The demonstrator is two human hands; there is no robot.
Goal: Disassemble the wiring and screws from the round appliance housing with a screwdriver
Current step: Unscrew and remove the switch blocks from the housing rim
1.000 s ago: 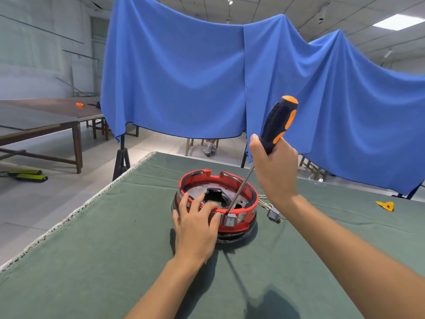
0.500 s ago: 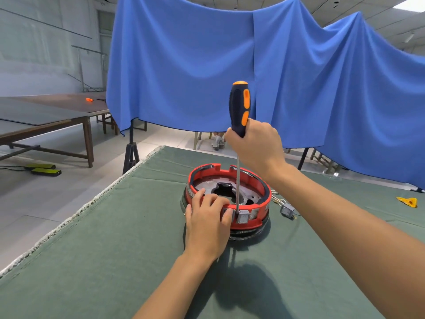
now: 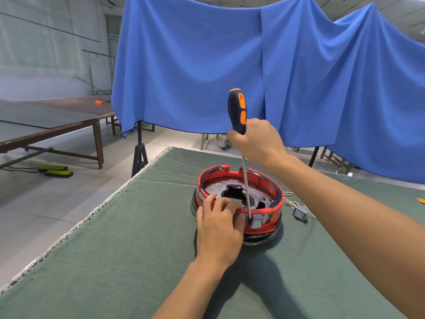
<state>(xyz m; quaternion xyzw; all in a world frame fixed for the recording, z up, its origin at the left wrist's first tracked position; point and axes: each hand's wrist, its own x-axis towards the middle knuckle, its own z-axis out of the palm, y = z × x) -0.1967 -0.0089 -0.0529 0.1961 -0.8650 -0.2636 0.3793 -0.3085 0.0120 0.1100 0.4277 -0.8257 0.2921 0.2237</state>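
Observation:
The round red appliance housing [image 3: 271, 192] sits on the green cloth-covered table [image 3: 138, 249], its metal inside facing up. My left hand [image 3: 218, 224] grips its near rim, fingers curled over the edge. My right hand [image 3: 255, 139] grips the black and orange screwdriver [image 3: 238, 111] almost upright. The shaft runs down to the near rim, with its tip beside a grey switch [image 3: 256, 221] set in the housing wall. A loose grey switch with thin wires [image 3: 300, 212] lies on the cloth to the right of the housing.
A blue cloth [image 3: 230, 65] hangs across the back on stands. The table's left edge [image 3: 92, 212] runs diagonally, with tiled floor beyond. Wooden tables [image 3: 57, 125] stand far left. A yellow object [image 3: 420, 200] lies at the right edge of the table.
My right hand swung the screwdriver from a rightward slant to nearly upright, and its tip shifted onto the near rim by the switch. My left hand stayed on the rim.

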